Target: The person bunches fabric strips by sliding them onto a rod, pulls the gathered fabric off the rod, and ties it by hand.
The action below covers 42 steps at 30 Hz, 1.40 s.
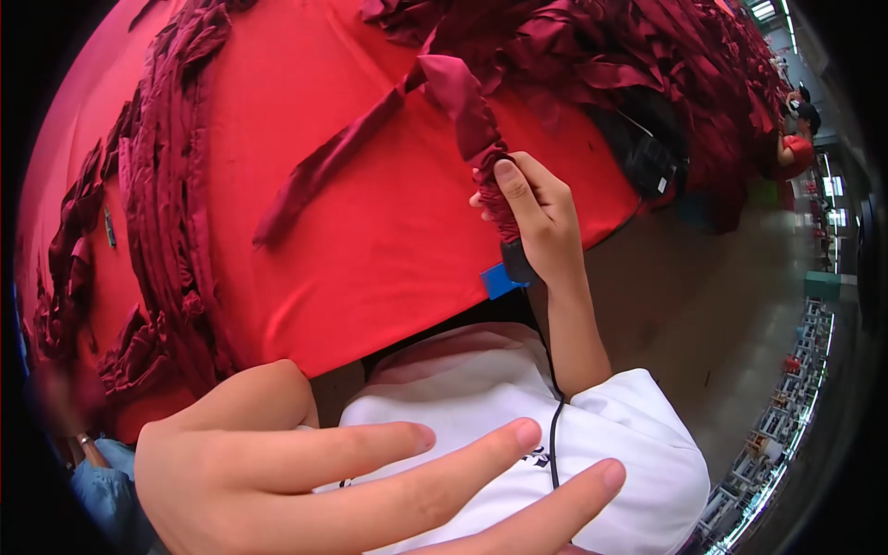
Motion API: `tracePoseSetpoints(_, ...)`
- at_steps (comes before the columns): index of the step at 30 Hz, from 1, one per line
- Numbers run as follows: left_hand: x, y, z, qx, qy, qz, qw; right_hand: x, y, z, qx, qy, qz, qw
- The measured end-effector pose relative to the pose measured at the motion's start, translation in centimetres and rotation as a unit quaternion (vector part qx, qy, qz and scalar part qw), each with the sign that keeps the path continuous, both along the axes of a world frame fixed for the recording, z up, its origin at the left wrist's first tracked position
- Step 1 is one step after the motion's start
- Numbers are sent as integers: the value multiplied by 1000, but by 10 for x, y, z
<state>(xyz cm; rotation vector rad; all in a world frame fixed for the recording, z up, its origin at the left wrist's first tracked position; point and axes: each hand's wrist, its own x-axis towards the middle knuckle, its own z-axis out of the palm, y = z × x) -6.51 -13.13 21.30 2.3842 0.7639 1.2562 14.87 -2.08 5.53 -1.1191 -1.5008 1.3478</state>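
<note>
My right hand (532, 208) is closed round the gathered, ruffled part of a dark red fabric strip (460, 106), thumb on top, near the right front edge of the red-covered table (361, 222). Just below that hand are a dark end piece and a blue piece (500, 282) at the table's edge. From the strip's fold, another length of dark red fabric (328, 171) runs down to the left across the cloth. Large and close to the camera, my left hand (370, 467) has its fingers spread before the white shirt, with nothing held.
Dark red strips (166, 176) lie in long rows at the left, and a big heap (592, 55) fills the back right. Beside it is a black device (654, 166). A black cable (555, 425) crosses the shirt. People are visible at far right (797, 148) and lower left (104, 486).
</note>
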Motion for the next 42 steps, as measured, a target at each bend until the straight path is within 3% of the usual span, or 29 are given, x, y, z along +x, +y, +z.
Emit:
tracePoseSetpoints(1,2,-5,1,-28,-4,26,999,1,1,-2,-2,-9,-2,1000)
tracePoseSetpoints(3,-15,50,47,-10,188,-263,946,-6,-2,0,3,30,-34,999)
tracePoseSetpoints(4,-14,40,51,-28,178,-232,956,-7,-2,-1,2,47,-34,998)
tracePoseSetpoints(5,-25,17,41,-129,110,-153,973,-3,0,0,2,43,-40,998)
tracePoseSetpoints(11,-40,31,81,-261,196,-161,931,0,2,-2,6,-4,-1,1000)
tracePoseSetpoints(42,-78,31,75,-274,193,-102,937,-5,1,-1,2,9,-24,1000)
